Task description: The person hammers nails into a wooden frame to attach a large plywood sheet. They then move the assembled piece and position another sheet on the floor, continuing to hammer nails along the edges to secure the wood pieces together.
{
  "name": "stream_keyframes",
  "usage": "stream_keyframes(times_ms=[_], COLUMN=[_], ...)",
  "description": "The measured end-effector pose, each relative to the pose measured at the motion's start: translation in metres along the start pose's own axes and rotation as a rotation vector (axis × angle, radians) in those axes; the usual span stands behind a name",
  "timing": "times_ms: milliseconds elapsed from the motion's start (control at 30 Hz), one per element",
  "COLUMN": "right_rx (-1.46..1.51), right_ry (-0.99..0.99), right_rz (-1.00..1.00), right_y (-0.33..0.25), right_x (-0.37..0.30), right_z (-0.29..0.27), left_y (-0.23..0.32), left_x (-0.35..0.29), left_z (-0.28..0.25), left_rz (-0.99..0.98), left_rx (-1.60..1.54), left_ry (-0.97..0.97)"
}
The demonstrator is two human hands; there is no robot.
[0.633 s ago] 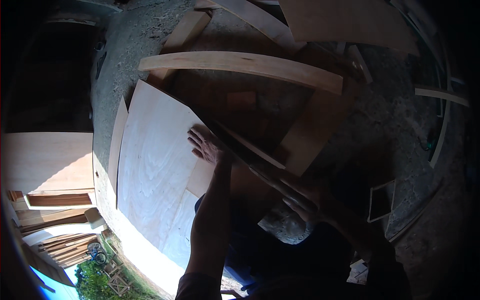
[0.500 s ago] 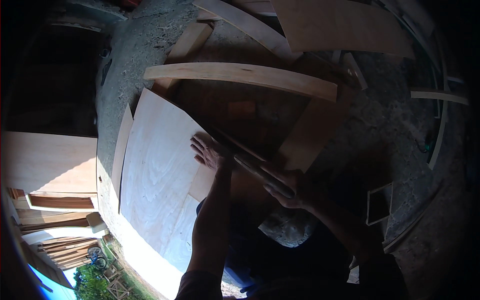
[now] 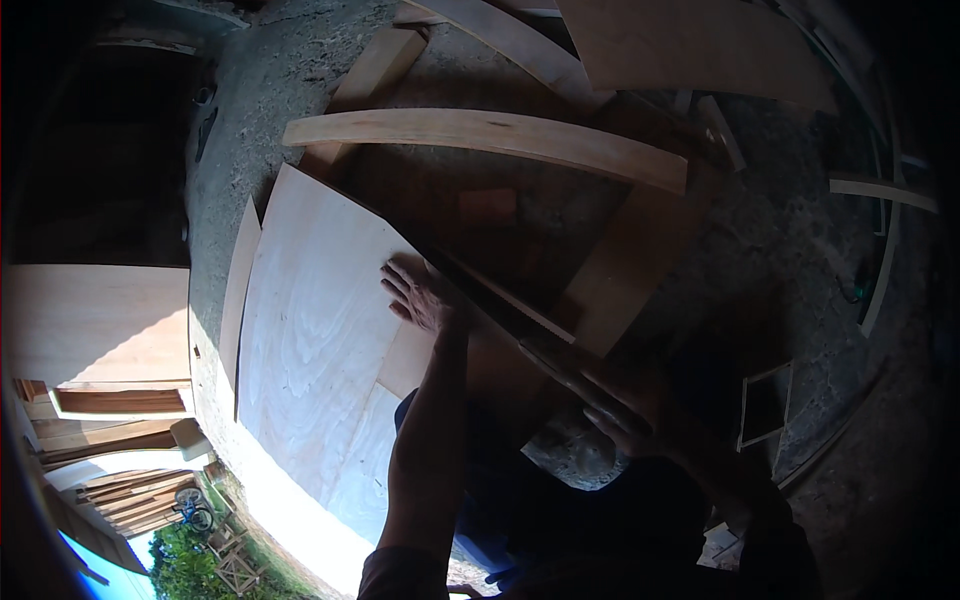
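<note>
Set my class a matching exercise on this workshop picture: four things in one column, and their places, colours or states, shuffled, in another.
Column one
1. Left hand
2. Right hand
3. Bicycle
4. Beam

Column two
A. Blue, outdoors, at the picture's lower left
B. Fingers spread on a pale sheet
C. Lying above both hands in the picture
D. Closed around a long tool

Right pairs: 1-B, 2-D, 3-A, 4-C.

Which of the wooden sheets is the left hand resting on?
The large pale sheet left of centre: the left hand lies on it near its edge. The shaded sheet at upper right and the part-sunlit sheet at far left are untouched.
</note>
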State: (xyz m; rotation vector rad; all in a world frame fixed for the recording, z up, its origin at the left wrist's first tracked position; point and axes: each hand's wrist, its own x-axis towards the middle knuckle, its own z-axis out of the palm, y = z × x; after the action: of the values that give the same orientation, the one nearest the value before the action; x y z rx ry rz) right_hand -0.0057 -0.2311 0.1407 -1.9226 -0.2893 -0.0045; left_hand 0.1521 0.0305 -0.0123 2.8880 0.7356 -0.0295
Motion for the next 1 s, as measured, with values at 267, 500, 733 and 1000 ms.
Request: stream_keyframes(times_ms=[267, 500, 733, 1000], right_rx=[0.043, 0.228, -0.033, 0.081], right_ry=[-0.158, -0.193, -0.024, -0.213], right_rz=[0.208, 0.267, -0.018, 0.271], right_y=[0.005, 0.008, -0.003, 0.0], right_x=[0.007, 0.018, -0.007, 0.003], right_z=[0.01, 0.012, 0.001, 0.007], left_y=[-0.003, -0.009, -0.004, -0.005], left_x=[-0.001, 0.003, 0.004, 0.003], left_z=[0.007, 0.011, 0.011, 0.01], left_rz=[0.034, 0.019, 0.014, -0.009], left_rx=[0.025, 0.118, 0.01, 0.079], left_ry=[0.043, 0.05, 0.078, 0.014])
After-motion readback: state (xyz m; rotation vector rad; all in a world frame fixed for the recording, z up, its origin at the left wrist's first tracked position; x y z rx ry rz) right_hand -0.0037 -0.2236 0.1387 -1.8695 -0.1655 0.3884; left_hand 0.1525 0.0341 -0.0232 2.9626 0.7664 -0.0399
